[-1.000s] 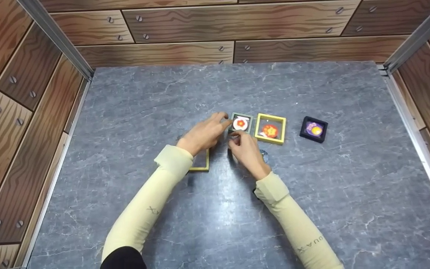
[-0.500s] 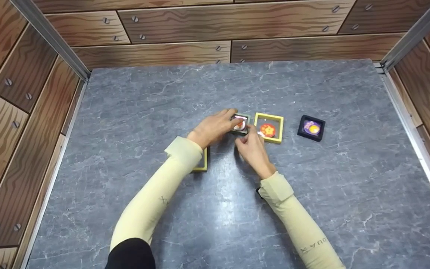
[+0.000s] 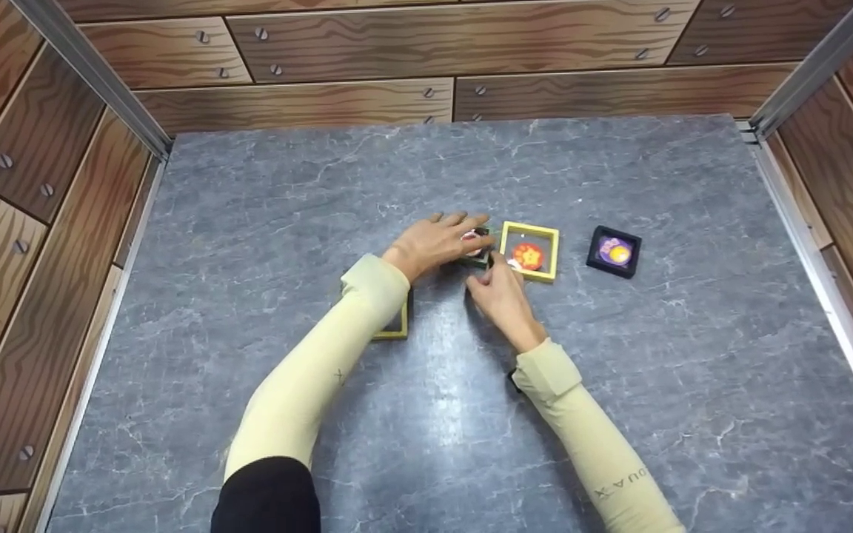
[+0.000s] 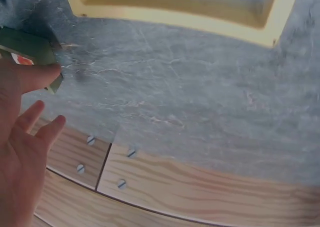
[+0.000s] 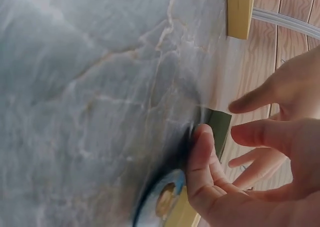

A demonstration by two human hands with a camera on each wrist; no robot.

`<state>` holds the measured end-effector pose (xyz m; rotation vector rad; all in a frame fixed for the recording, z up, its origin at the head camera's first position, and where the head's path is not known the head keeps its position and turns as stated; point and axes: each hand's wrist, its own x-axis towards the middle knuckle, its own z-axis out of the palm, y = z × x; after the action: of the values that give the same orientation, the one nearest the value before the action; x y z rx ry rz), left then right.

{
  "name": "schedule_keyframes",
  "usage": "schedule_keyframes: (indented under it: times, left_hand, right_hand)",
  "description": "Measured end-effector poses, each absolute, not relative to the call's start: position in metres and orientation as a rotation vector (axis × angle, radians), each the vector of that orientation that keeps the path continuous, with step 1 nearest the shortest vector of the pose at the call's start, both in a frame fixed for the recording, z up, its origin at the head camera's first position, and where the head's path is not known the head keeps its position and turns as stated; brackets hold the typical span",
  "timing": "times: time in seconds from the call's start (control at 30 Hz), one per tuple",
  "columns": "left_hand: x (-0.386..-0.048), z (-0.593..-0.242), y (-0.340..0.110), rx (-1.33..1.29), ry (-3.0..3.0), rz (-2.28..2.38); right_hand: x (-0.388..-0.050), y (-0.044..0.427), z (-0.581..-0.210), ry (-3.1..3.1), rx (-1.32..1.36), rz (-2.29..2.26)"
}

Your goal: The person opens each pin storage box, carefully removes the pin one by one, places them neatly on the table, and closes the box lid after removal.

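My left hand [image 3: 437,244] spreads over a small green frame [image 3: 480,262] with a red-and-white insert, one finger lying across it. In the left wrist view a digit touches the edge of the green frame [image 4: 32,47], while other fingers extend beyond. My right hand [image 3: 504,296] is at the near right corner of the frame, its fingers bent. From the right wrist its fingers [image 5: 200,152] lie beside the frame, with a gap between the digits; firm hold is not visible. A round blue-rimmed disc with a gold middle [image 5: 165,203] lies beside this hand.
Right of the hands stands a yellow frame [image 3: 530,226] with an orange star-patterned insert. Farther right lies a black frame [image 3: 594,246] with a purple-and-yellow insert. Another yellow frame [image 3: 392,334] is partly under my left forearm. Wood-patterned walls [image 3: 338,52] enclose the grey marbled tabletop [image 3: 308,178].
My left hand has moved right, from the green frame's left side to over it, its fingers more spread. My right hand has shifted slightly right, to the frame's near right corner.
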<state>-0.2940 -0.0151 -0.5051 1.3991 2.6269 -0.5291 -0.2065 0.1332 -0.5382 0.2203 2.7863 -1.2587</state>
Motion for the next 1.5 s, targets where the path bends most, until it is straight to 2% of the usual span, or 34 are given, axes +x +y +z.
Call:
schedule_keyframes:
  times: [0.47,0.77,1.17,1.4,1.5]
  left_hand:
    - [-0.298,-0.505,-0.006,1.449,2.570,-0.664]
    - [-0.300,-0.502,-0.006,1.371,2.543,-0.610]
    - [-0.296,-0.498,-0.009,1.318,2.539,-0.606]
    - [-0.292,-0.494,-0.015,1.297,2.545,-0.576]
    - [-0.290,-0.493,-0.017,1.284,2.546,-0.557]
  right_hand:
    - [-0.211,0.132,-0.537,2.732,0.214,-1.271]
    - [-0.212,0.133,-0.538,2.749,0.188,-1.239]
    - [-0.234,0.143,-0.590,2.763,0.175,-1.265]
    - [-0.213,0.132,-0.537,2.751,0.165,-1.276]
    - [-0.213,0.132,-0.542,2.787,0.142,-1.312]
